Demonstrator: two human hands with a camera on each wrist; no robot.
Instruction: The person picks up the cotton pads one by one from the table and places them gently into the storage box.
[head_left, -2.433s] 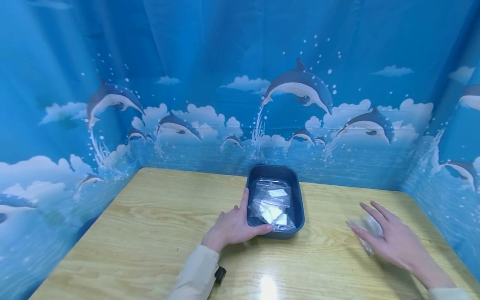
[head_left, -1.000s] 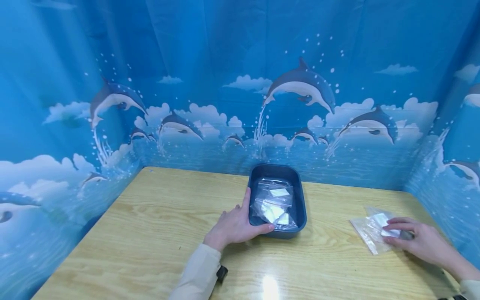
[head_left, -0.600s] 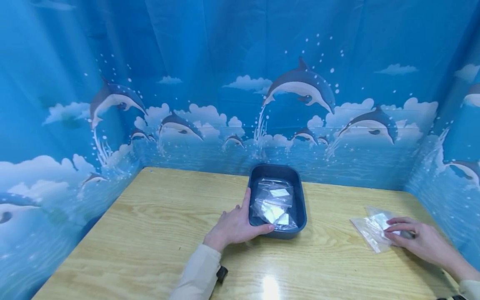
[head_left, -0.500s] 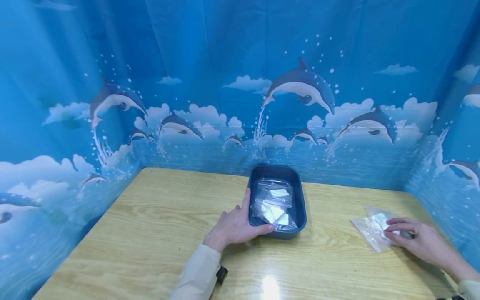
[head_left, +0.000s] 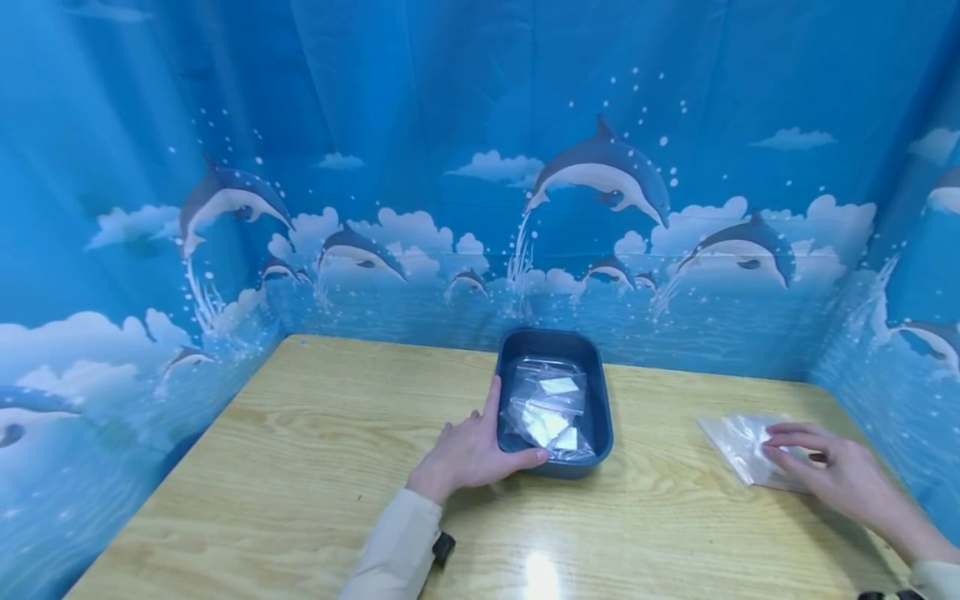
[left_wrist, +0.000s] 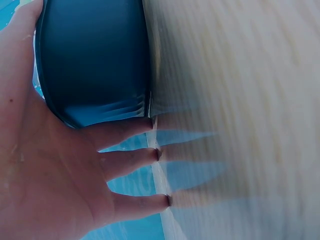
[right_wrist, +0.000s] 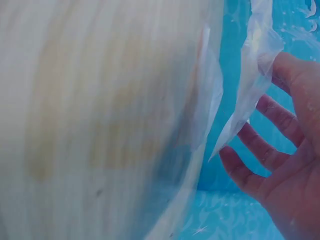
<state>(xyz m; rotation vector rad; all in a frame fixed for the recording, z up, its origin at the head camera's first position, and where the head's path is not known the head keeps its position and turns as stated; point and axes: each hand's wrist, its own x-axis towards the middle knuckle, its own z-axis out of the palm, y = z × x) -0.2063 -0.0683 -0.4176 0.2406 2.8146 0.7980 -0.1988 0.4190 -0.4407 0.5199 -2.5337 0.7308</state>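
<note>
My left hand (head_left: 472,450) rests against the near left corner of a dark blue plastic bin (head_left: 603,417), thumb along the near rim and index finger along the left side. In the left wrist view its fingers (left_wrist: 130,162) are straight and spread, tips at the table. Inside the bin lie several clear zip bags (head_left: 551,408) with white pieces in them. Toward the table's right side, my right hand (head_left: 840,475) pinches a clear zip bag (head_left: 738,442) between thumb and fingers. The right wrist view shows this bag raised, with another clear bag (right_wrist: 212,95) beneath it on the table.
Everything stands on a light wooden table (head_left: 322,417). A blue curtain (head_left: 450,167) printed with dolphins hangs close behind it and along both sides. The bin stands near the back edge.
My right hand came down over the bags, rubbed its fingers on them, and now has one bag pinched and slightly raised. My left hand and the bin stay put.
</note>
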